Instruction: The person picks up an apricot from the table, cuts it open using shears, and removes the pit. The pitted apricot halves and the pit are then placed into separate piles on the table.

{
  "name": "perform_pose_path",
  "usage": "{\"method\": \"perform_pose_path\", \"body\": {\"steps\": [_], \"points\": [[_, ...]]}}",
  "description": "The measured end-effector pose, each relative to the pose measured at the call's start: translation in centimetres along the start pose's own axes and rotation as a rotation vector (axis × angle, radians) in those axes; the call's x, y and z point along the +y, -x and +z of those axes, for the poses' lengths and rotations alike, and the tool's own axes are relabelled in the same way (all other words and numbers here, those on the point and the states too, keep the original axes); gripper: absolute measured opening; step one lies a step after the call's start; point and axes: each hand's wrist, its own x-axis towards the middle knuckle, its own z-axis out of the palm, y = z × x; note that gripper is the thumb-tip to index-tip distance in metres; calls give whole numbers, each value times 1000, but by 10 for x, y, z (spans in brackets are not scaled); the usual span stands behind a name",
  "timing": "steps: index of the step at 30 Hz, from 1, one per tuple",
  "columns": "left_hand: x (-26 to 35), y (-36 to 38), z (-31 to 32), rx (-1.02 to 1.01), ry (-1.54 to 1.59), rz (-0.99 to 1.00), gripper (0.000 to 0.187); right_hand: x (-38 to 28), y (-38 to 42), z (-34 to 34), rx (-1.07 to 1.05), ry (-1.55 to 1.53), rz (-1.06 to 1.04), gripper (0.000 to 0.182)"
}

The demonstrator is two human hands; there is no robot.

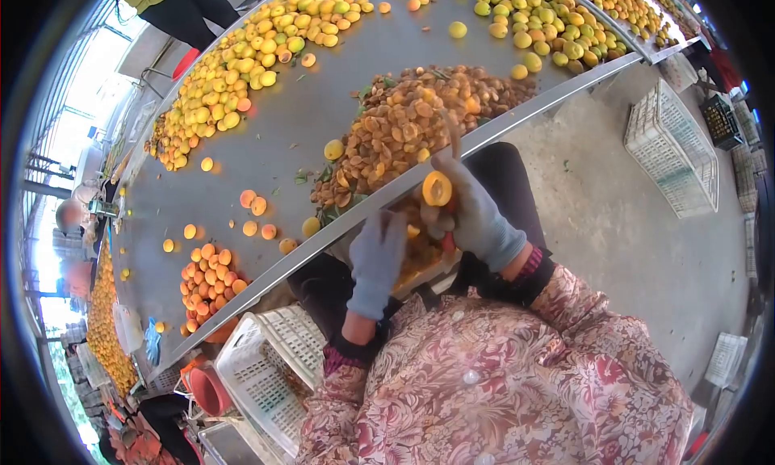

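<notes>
My right hand, in a grey glove, is closed around a cut apricot whose open orange face shows a dark hollow. A thin blurred strip, perhaps a blade, rises above this hand, and a bit of red shows below its fingers. My left hand, also gloved, is just left of it over my lap; its fingers are smeared by motion. Between and below the hands is a container with orange fruit pieces, partly hidden. Beyond the table edge lies a large heap of brown-orange pits or fruit pieces with some green leaves.
The metal table carries yellow apricots, greener ones and a small orange pile. Its raised rim runs in front of me. White crates stand at my left and on the right floor. Another person stands at the far side.
</notes>
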Motion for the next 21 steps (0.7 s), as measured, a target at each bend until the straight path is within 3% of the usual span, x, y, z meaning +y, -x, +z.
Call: {"method": "perform_pose_path", "body": {"steps": [2,3,5,8,10,12,14,16,18,21], "points": [[27,-5,-1,326,234,-482,40,2,-1,1,43,-50,36,36],[31,-8,-6,325,232,-485,40,5,-2,0,20,-27,8,34],[34,-17,-15,348,367,-142,51,14,-3,5,-11,-5,-13,33],[29,-23,-11,193,340,13,44,19,-4,14,11,-152,-34,32],[27,-20,-15,148,378,-15,45,13,2,10,-176,-280,163,34],[22,-16,-14,194,40,105,49,16,3,5,-95,-184,201,35],[23,-15,-13,244,167,90,49,15,4,4,-27,-80,240,35],[26,-14,-14,299,290,73,48,7,8,5,88,120,21,36],[33,-14,-16,348,452,-60,48,-10,13,12,109,86,-53,35],[38,-19,-18,283,501,-46,49,-36,22,24,101,111,-263,34]]}}
